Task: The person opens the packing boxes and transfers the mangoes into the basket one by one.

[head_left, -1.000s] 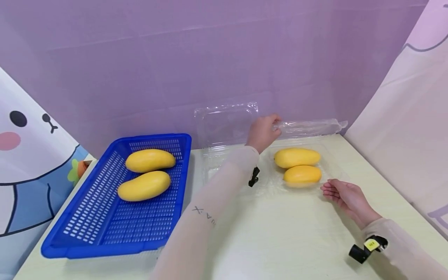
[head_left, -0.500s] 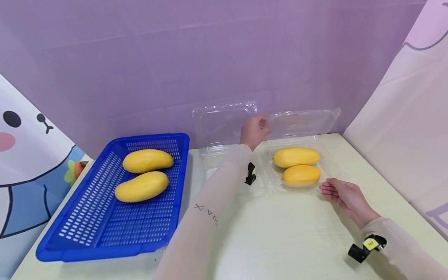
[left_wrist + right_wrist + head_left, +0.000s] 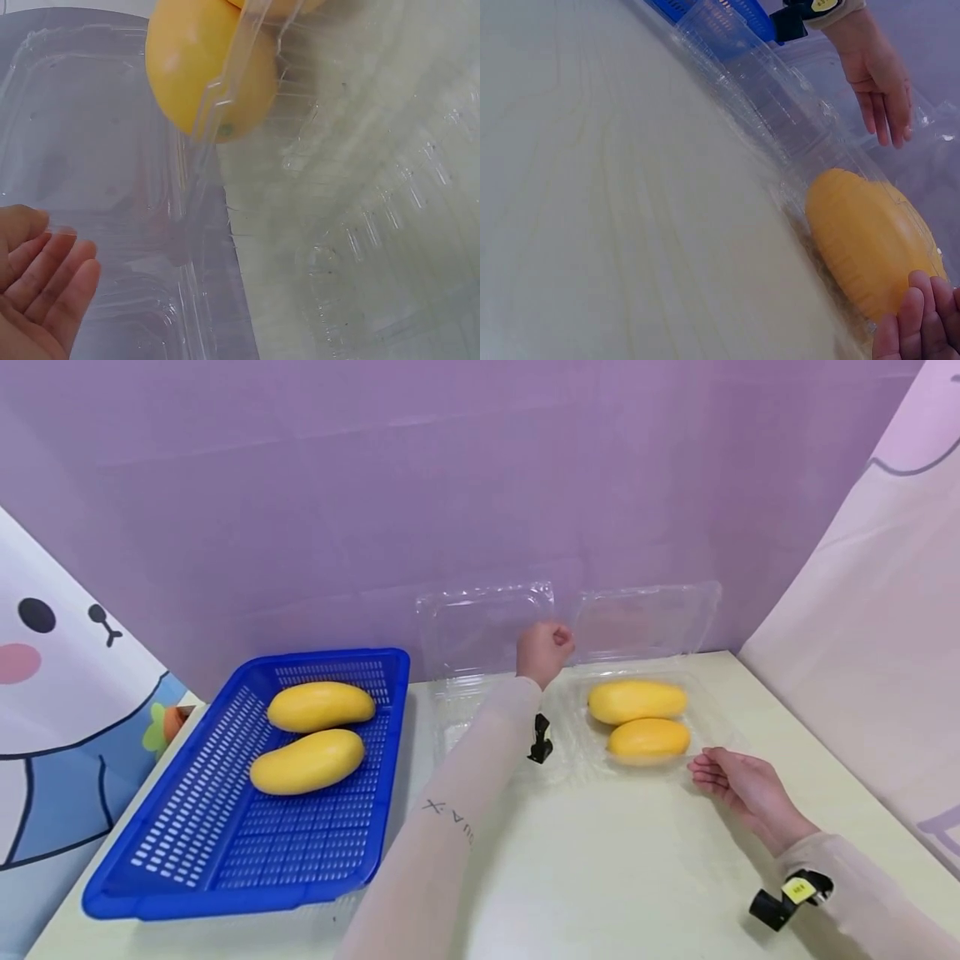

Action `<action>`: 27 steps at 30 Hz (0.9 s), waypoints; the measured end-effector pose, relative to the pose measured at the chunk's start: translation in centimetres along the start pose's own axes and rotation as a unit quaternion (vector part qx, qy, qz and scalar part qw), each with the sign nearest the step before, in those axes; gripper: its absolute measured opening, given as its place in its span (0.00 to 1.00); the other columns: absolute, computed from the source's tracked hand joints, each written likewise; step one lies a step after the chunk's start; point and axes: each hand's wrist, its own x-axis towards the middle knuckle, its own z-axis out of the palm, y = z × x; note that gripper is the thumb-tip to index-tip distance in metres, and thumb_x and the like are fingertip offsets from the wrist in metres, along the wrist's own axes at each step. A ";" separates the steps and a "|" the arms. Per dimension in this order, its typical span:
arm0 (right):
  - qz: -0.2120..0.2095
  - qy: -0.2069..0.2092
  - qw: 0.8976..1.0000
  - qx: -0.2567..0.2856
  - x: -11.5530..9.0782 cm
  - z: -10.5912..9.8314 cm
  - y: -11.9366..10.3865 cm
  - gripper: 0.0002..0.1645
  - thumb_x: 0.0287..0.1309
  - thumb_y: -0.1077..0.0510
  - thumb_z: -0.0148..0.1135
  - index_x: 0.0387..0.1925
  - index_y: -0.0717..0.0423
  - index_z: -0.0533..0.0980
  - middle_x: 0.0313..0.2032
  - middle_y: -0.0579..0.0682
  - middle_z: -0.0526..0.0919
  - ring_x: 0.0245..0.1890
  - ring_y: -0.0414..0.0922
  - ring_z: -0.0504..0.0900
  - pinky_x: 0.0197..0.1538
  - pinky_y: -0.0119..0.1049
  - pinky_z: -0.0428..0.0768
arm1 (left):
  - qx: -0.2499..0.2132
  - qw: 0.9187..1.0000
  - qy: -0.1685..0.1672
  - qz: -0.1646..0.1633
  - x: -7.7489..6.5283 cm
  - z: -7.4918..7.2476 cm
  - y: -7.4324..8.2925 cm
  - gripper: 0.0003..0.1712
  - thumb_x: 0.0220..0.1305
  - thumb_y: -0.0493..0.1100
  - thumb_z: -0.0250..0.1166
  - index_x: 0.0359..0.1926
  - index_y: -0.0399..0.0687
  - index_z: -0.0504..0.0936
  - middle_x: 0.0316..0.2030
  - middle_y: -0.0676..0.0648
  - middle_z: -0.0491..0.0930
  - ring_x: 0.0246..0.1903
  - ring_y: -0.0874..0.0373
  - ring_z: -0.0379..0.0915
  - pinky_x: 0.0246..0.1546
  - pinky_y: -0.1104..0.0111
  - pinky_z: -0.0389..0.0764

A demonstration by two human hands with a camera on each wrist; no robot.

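Two yellow mangoes, a back one [image 3: 636, 702] and a front one [image 3: 649, 740], lie in the right part of a clear plastic clamshell box [image 3: 708, 714]. Its right lid [image 3: 645, 622] stands up against the backdrop. My left hand [image 3: 544, 653] is beside the left edge of that lid, fingers loosely bent; in the right wrist view the same hand [image 3: 881, 86] hangs with fairly straight fingers. At the box's front right corner my right hand [image 3: 746, 789] pinches the rim between thumb and fingers. The near mango [image 3: 870, 236] is right by these fingertips [image 3: 911, 315].
To the left stands a blue perforated basket [image 3: 397, 735] holding two more mangoes [image 3: 309, 762]. Between basket and mangoes is another clear box with its lid [image 3: 483, 627] raised. A purple cloth [image 3: 480, 485] hangs behind the pale table [image 3: 592, 868].
The right lid has swung from folded low to upright. My left hand has drawn leftward, away from it. The right hand has stayed at the box corner.
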 end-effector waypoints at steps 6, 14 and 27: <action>0.002 -0.001 1.000 0.007 -0.1 -0.1 0.2 0.17 0.68 0.57 0.49 0.27 0.53 0.81 0.28 0.45 0.84 0.29 0.39 0.83 0.38 0.29 0.82 | 0.017 0.999 -0.032 -0.021 -0.4 -0.1 -0.4 0.06 0.60 0.36 0.64 0.37 0.39 0.85 0.37 0.45 0.85 0.40 0.55 0.80 0.44 0.70 0.77; -0.002 0.000 1.000 -0.004 -0.1 -0.2 0.2 0.16 0.68 0.56 0.50 0.28 0.53 0.81 0.28 0.45 0.84 0.30 0.39 0.83 0.38 0.29 0.82 | 0.053 0.991 -0.108 -0.052 -0.9 -0.4 -0.6 0.04 0.58 0.37 0.62 0.31 0.41 0.82 0.27 0.49 0.79 0.29 0.58 0.72 0.31 0.72 0.73; -0.006 -0.010 1.000 -0.006 -0.1 -0.1 -0.1 0.17 0.69 0.57 0.48 0.28 0.53 0.81 0.28 0.45 0.84 0.30 0.39 0.83 0.38 0.29 0.82 | 0.159 0.973 -0.146 0.077 -1.0 0.9 2.0 0.22 0.61 0.37 0.62 0.57 0.45 0.76 0.51 0.50 0.79 0.50 0.60 0.75 0.51 0.74 0.74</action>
